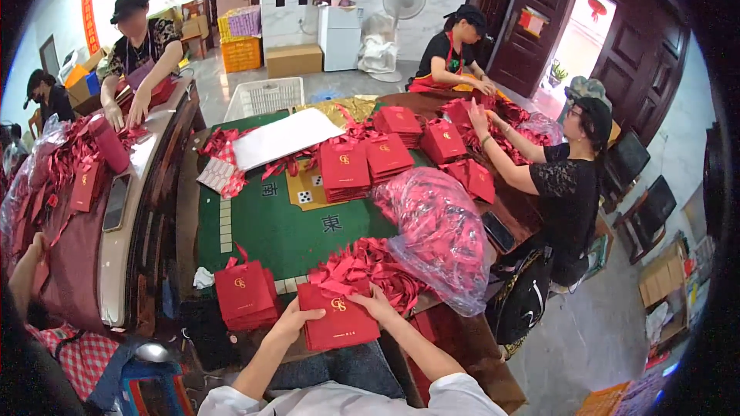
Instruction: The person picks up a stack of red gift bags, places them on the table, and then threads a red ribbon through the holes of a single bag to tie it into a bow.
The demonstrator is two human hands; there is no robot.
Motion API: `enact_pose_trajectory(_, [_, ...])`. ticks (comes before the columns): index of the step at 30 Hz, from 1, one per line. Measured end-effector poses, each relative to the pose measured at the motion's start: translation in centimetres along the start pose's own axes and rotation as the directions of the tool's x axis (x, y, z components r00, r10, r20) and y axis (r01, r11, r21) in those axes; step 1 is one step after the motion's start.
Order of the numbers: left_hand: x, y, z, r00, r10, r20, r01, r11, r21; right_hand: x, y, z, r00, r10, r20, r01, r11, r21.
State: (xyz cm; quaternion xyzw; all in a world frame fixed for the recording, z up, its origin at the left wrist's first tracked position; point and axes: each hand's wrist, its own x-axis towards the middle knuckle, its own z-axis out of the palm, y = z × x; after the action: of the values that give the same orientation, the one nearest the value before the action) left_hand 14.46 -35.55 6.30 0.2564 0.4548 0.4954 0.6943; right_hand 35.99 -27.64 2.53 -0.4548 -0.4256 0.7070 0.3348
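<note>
A stack of flat red paper gift bags (343, 327) with gold print is held in front of me at the table's near edge. My left hand (290, 320) grips its left side, with the thumb across the front. On the right side my right hand (378, 306) closes on the same stack, fingers partly hidden behind it. Loose red ribbons (378, 258) lie against the top of these bags. Another stack of red gift bags (245, 298) rests just left of my left hand. Beyond my right hand bulges a clear plastic sack of red ribbons (439, 223).
More red bag stacks (344, 169) stand on the green mahjong table (223, 223), near a white board (289, 137). A phone (498, 233) lies at the right edge. Co-workers handle red items at the right and at the left table (116, 254). A black bag (532, 293) hangs right.
</note>
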Motion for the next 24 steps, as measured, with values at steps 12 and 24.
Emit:
enact_pose_trajectory(12, [2.5, 1.3, 1.3, 0.977, -0.060, -0.205, 0.024, 0.985, -0.172, 0.9, -3.8, 1.1, 0.983, -0.182, -0.005, 0.177, 0.960, -0.218])
enact_pose_trajectory(24, [6.8, 4.0, -0.3, 0.944, 0.067, -0.323, -0.111, 0.986, -0.121, 2.3, -4.6, 1.8, 0.986, -0.153, 0.069, 0.156, 0.986, -0.055])
